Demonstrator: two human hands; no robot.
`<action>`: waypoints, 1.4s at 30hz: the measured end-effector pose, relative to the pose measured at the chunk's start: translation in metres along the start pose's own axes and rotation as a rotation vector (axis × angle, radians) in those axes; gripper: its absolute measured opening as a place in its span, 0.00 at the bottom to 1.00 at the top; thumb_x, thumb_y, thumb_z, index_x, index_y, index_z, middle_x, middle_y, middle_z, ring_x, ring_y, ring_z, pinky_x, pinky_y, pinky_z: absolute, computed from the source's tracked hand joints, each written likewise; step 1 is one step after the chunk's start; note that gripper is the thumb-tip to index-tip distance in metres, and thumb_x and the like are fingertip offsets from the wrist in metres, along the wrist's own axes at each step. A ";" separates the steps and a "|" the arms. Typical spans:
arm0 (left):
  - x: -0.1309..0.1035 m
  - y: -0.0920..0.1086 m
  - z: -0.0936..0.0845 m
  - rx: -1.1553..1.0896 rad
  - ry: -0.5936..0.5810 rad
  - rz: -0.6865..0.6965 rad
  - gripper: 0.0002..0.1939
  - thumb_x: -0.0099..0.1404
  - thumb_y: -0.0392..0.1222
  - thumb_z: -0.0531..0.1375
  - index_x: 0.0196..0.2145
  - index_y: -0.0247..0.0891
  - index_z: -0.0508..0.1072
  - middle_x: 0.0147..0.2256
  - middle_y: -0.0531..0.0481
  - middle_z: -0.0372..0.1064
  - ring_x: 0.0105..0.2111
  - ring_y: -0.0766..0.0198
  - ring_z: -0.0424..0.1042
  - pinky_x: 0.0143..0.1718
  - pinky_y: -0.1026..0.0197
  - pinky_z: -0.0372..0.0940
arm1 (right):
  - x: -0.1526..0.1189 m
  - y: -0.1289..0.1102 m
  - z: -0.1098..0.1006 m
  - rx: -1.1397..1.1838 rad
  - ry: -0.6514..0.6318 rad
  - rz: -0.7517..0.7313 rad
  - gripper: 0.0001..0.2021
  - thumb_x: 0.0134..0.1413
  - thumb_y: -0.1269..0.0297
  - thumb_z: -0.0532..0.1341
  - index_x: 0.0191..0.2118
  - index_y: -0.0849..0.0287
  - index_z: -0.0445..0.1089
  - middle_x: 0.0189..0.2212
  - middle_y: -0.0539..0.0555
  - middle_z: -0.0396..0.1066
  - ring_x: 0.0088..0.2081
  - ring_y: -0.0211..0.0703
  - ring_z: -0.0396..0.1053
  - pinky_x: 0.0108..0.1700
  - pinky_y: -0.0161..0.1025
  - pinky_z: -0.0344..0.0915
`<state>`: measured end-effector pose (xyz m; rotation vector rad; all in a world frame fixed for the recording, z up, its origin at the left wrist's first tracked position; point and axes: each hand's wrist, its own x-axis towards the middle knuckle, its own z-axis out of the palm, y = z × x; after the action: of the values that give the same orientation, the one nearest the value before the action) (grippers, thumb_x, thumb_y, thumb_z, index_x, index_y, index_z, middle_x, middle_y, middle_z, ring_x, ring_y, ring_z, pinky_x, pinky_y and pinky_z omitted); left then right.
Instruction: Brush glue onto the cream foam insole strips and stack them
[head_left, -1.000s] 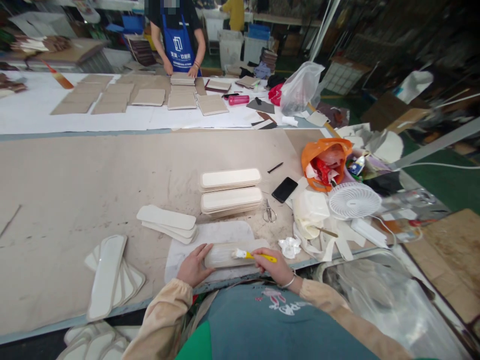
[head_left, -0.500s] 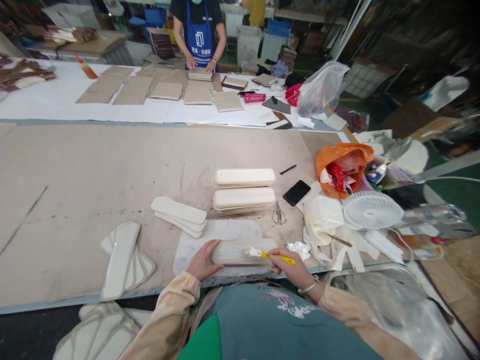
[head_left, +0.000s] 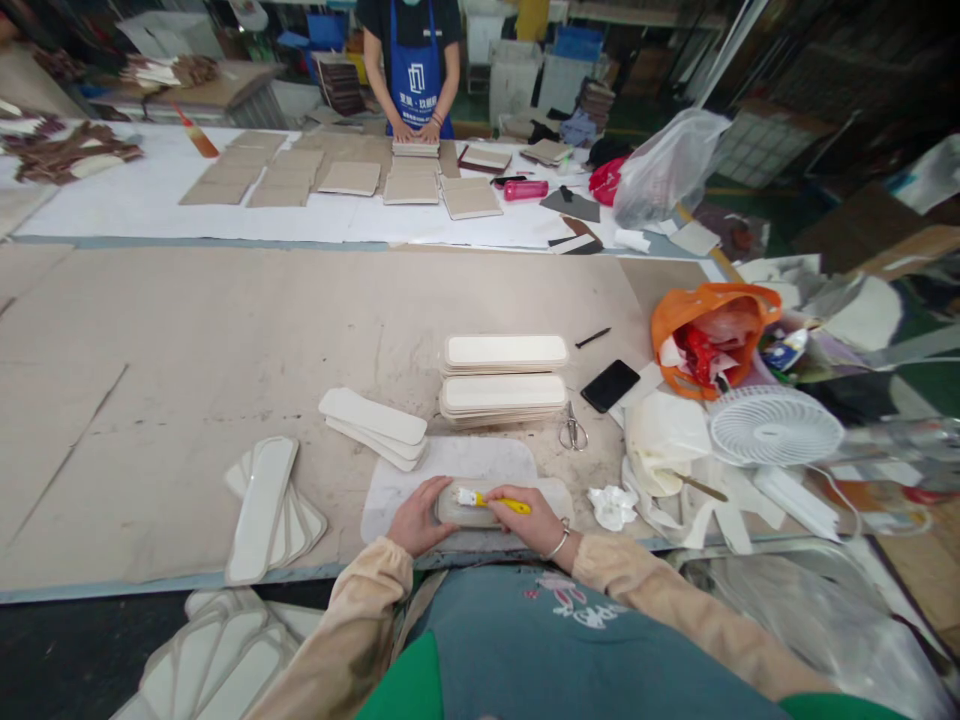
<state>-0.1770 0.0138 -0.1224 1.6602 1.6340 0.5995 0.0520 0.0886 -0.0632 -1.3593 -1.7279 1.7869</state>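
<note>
My left hand (head_left: 422, 517) grips the left end of a long, round-ended pale panel (head_left: 463, 517), thumb on the near side and fingers on the far side. Pinched in my right hand (head_left: 531, 522) is a paintbrush with a yellow handle (head_left: 514, 505). Its white bristles touch the panel's top near the left end. Part of the panel is hidden behind my right hand; whether it is one piece or a stack I cannot tell. Beneath it lies a whitish sheet (head_left: 381, 505) at the table's near edge.
Beyond the sheet stand two stacks of white-topped panels (head_left: 504, 392). Loose panels fan out at left (head_left: 264, 510). Scissors (head_left: 572, 430), a phone (head_left: 610, 385), a white container (head_left: 666, 435) and a fan (head_left: 776, 425) lie rightward. Across the table, a co-worker (head_left: 416, 75) handles boards.
The brush has travelled left along the panel, from its middle to near my left hand. My left hand keeps its grip. The whole view has shifted slightly.
</note>
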 end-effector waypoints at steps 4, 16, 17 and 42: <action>-0.001 -0.001 0.001 0.002 0.012 -0.005 0.38 0.50 0.44 0.65 0.58 0.41 0.59 0.56 0.42 0.59 0.56 0.53 0.59 0.59 0.48 0.55 | -0.014 -0.006 -0.019 -0.004 0.061 0.054 0.12 0.51 0.60 0.59 0.36 0.62 0.74 0.19 0.49 0.67 0.18 0.32 0.63 0.22 0.29 0.62; -0.001 -0.003 0.000 0.045 0.005 0.021 0.38 0.51 0.46 0.64 0.58 0.41 0.58 0.56 0.42 0.58 0.56 0.54 0.59 0.58 0.49 0.56 | -0.009 -0.007 -0.005 -0.063 -0.051 0.025 0.10 0.49 0.62 0.59 0.34 0.61 0.75 0.17 0.48 0.66 0.18 0.32 0.62 0.21 0.29 0.60; -0.002 -0.002 0.000 0.051 0.003 0.017 0.38 0.51 0.46 0.64 0.58 0.41 0.58 0.56 0.42 0.58 0.56 0.53 0.59 0.58 0.49 0.56 | -0.013 -0.008 -0.011 -0.070 -0.038 0.032 0.10 0.49 0.62 0.59 0.34 0.61 0.75 0.17 0.48 0.66 0.17 0.32 0.61 0.21 0.29 0.60; -0.001 -0.001 0.000 0.113 -0.010 0.001 0.37 0.53 0.46 0.63 0.59 0.43 0.57 0.56 0.43 0.58 0.55 0.53 0.61 0.57 0.50 0.58 | -0.053 0.025 -0.091 0.069 0.329 0.214 0.17 0.48 0.54 0.60 0.37 0.63 0.73 0.19 0.49 0.67 0.17 0.33 0.63 0.21 0.30 0.61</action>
<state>-0.1782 0.0124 -0.1226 1.7421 1.6877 0.5062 0.1582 0.0978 -0.0480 -1.7485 -1.3816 1.5952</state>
